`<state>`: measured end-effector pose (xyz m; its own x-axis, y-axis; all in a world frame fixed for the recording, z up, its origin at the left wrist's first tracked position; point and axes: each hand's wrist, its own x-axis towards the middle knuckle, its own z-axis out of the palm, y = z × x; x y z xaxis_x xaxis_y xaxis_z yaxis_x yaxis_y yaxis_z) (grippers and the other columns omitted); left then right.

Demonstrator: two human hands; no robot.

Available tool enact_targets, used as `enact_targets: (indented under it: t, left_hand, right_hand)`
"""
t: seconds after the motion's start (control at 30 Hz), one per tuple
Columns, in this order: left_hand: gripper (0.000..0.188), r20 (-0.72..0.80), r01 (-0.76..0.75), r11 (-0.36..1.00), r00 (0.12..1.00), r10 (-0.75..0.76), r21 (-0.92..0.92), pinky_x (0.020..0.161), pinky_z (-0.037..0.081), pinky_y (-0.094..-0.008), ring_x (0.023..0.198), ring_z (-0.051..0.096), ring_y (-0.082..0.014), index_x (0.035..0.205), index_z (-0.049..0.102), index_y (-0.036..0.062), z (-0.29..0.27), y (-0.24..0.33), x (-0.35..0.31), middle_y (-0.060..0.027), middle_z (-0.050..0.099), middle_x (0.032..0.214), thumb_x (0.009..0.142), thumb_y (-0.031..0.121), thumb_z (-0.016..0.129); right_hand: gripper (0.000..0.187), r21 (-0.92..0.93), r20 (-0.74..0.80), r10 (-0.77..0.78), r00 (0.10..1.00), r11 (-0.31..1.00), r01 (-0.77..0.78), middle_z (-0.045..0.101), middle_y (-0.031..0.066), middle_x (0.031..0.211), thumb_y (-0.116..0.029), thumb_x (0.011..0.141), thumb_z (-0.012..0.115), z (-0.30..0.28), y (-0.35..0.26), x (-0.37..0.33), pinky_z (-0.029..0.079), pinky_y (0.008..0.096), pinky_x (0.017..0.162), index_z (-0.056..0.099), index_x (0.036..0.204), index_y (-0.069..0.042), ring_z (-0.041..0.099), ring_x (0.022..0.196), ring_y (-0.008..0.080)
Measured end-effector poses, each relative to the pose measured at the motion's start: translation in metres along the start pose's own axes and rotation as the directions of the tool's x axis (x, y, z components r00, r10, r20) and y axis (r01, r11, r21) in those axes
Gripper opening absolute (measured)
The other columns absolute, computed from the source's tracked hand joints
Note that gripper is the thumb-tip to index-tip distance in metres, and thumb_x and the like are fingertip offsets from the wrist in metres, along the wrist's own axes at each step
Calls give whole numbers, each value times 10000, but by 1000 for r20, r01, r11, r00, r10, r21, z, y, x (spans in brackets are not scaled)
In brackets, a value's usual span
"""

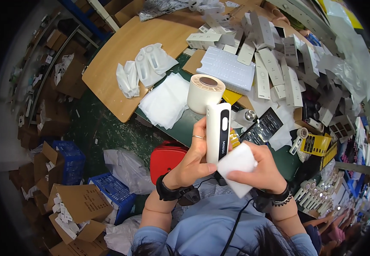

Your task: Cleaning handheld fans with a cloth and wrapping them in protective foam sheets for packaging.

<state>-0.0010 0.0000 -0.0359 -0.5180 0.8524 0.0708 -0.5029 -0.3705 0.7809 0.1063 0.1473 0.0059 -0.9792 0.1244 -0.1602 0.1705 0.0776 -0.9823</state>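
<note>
The left hand [190, 161] is clamped around the handle of a white handheld fan [213, 128], positioned over the green table [185, 129]. The right hand [265, 170] grips a white foam block [237, 163] at the lower handle; contact is indeterminable. White sheets [166, 100] lie left; white cartons [270, 68] are piled beyond, right.

Head-worn fisheye view, facing down, close range
</note>
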Motion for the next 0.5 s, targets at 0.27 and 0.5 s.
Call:
enact_targets:
  t: [0.27, 0.5]
  left_hand:
    - [981, -22, -79, 979, 996, 85, 189, 1016, 271, -323, 1213, 340, -216, 1395, 15, -35, 20, -10, 2, -152, 264, 1334, 808, 674, 355]
    - [1151, -289, -77, 936, 939, 184, 344, 938, 340, -311, 1064, 452, -181, 1412, 73, 32, 38, -24, 11, -121, 386, 1258, 657, 900, 110]
  right_hand:
    - [231, -270, -148, -139, 979, 958, 95, 649, 70, 705, -171, 736, 717, 14, 3, 1, 482, 258, 567, 625, 871, -7, 647, 626, 141]
    - [155, -241, -241, -204, 949, 960, 145, 658, 107, 701, -134, 771, 687, 12, 0, 4, 498, 270, 544, 655, 840, 1, 658, 606, 166]
